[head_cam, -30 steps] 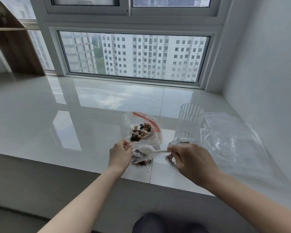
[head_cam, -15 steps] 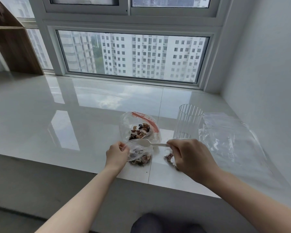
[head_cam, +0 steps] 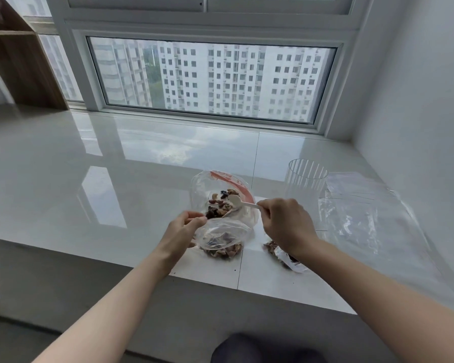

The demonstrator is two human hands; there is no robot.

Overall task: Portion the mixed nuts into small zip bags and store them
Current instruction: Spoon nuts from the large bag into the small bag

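A large clear bag with a red zip strip stands open on the white ledge, mixed nuts lying inside. In front of it sits a small zip bag partly filled with nuts; my left hand pinches its rim at the left and holds its mouth open. My right hand grips the handle of a white plastic spoon, whose bowl is over the nuts in the large bag. Another small bag of nuts lies under my right wrist, partly hidden.
A ribbed clear glass stands to the right of the large bag. Flat clear plastic bags lie beside the right wall. The ledge's front edge runs just below my hands. A window closes the back and a wooden shelf stands far left.
My right hand has carried the spoon from the small bag's mouth up and back into the large bag of nuts. My left hand still holds the small bag.
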